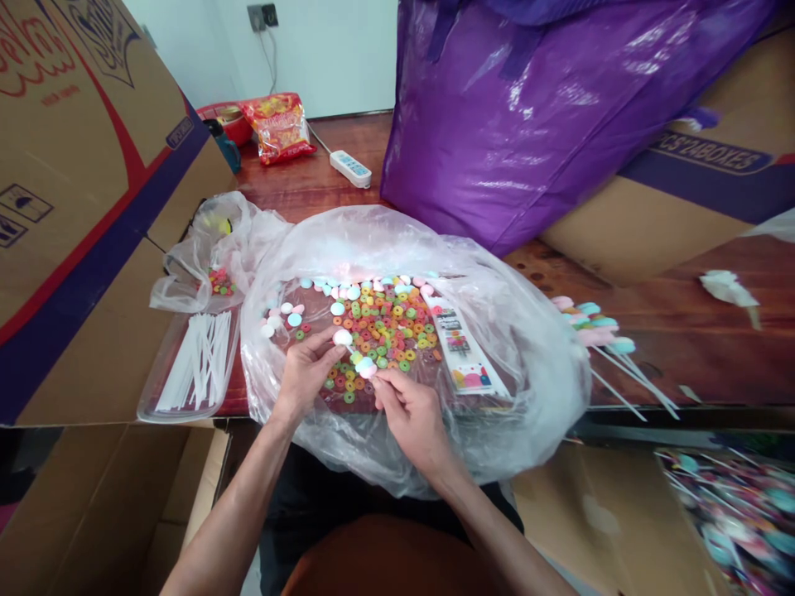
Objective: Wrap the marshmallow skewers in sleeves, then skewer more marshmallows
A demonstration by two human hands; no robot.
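Observation:
My left hand (305,370) pinches a pale pink-and-white marshmallow (342,338) between thumb and fingertips. My right hand (415,415) is closed at a pastel blue, pink and yellow marshmallow (366,367), close by on the lower right. A short piece of white stick shows between the two marshmallows; the rest of it is hidden. Beneath both hands, many colourful ring-shaped candies (391,323) lie in a clear plastic bag (534,331) with its edges spread out. Loose pastel marshmallows (295,319) are along the bag's left and far sides. Printed packaging sleeves (465,352) lie right of the rings.
On the left stand a tray of white sticks (197,360), a smaller plastic bag (239,228) and a large carton (93,207). Finished marshmallow sticks (599,327) lie at right. Behind are a purple bag (497,132) and a power strip (351,168). More marshmallow sticks (739,513) fill the lower right.

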